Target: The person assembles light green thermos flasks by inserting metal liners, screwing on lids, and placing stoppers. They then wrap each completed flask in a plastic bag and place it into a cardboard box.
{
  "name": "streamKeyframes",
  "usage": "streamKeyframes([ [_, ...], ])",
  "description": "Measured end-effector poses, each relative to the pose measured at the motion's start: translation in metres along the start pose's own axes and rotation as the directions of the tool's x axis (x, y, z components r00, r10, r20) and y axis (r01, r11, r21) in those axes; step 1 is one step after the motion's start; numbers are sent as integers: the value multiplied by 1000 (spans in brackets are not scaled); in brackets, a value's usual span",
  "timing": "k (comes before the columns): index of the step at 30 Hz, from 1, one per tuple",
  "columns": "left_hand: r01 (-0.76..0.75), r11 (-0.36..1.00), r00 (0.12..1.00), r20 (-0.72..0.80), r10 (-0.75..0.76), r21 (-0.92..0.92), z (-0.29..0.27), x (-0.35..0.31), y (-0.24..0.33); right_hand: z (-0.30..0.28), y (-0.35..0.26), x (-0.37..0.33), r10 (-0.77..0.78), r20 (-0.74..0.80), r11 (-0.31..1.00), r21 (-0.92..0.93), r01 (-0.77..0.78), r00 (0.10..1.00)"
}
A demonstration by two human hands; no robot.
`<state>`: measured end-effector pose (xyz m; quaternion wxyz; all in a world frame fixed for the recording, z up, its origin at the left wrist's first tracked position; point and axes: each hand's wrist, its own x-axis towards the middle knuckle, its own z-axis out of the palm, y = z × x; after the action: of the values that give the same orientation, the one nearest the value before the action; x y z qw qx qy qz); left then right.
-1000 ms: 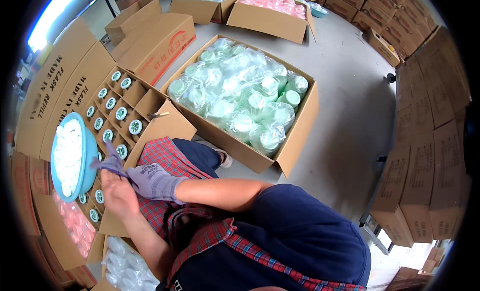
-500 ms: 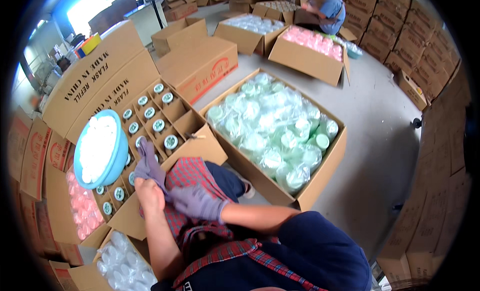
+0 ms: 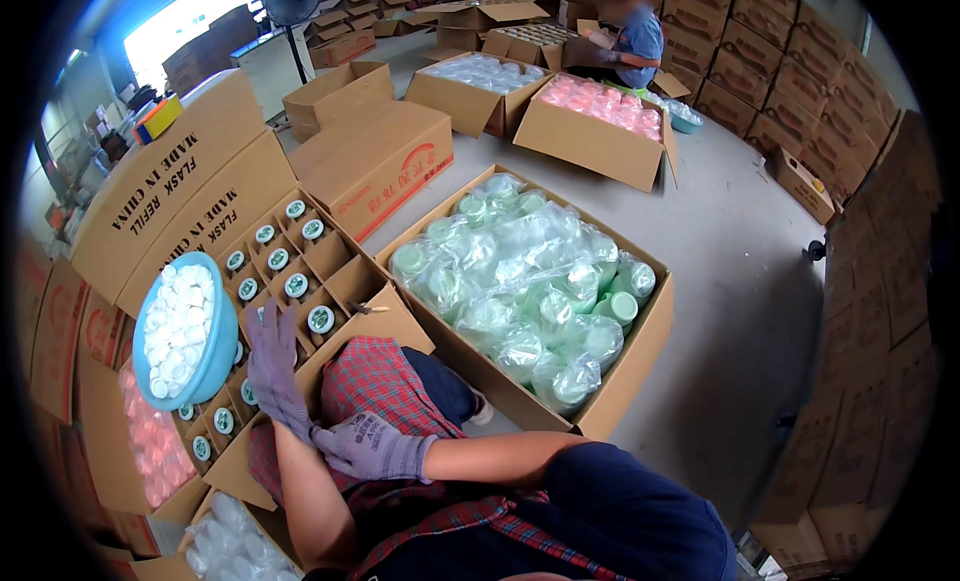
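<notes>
My left hand [image 3: 275, 366] wears a purple-grey work glove, its fingers stretched upward over the near edge of a divided cardboard box [image 3: 385, 326]. My right hand [image 3: 375, 449], in a matching glove, pinches the left glove's cuff [image 3: 305, 429] at the wrist. Round-topped items with green-and-white ends [image 3: 320, 319] stand in several of the box's compartments. A light-blue basin [image 3: 226, 356] filled with small white caps [image 3: 178, 331] rests on the left part of that box.
An open carton [image 3: 640, 381] of green plastic cups in clear wrap stands right of my knee. Pink pieces [image 3: 152, 436] fill a carton at left; clear-wrapped pieces [image 3: 235, 541] lie below. Farther off, a person [image 3: 632, 41] sits behind a carton of pink items [image 3: 605, 106]. Stacked cartons [image 3: 800, 81] line the right.
The left glove, bunched beyond the bare left hand before, now covers that hand, fingers extended. My right hand has moved to its cuff. The view has shifted slightly.
</notes>
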<state>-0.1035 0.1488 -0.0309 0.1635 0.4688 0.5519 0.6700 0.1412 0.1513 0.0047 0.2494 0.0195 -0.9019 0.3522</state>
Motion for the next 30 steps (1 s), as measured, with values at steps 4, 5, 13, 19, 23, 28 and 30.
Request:
streamKeyframes([
  [4, 172, 887, 981, -5, -192, -428, 5, -2, 7, -16, 14, -3, 77, 19, 996, 36, -78, 997],
  [5, 257, 908, 952, -75, -297, -332, 48, 6, 54, -16, 24, -8, 166, 31, 983, 69, -168, 986],
  [13, 410, 901, 852, -293, -433, -142, 39, -6, 4, -29, 13, -18, 68, 139, 997, 30, -72, 988],
  [19, 621, 784, 781, 72, -621, 29, 119, 7, 26, -66, 30, -29, 27, 170, 999, 26, -32, 985],
  [23, 360, 931, 925, 156, -348, -62, 93, 20, -20, -83, 61, -63, 83, -53, 946, 319, -62, 995],
  [28, 24, 851, 985, 135, -111, 525, 76, 11, 72, -194, 190, -157, 652, -371, 704, -28, -710, 661],
  [30, 179, 968, 979, 67, -193, 177, 31, -7, 88, -274, 261, -224, 666, -718, 294, 5, -956, 201],
])
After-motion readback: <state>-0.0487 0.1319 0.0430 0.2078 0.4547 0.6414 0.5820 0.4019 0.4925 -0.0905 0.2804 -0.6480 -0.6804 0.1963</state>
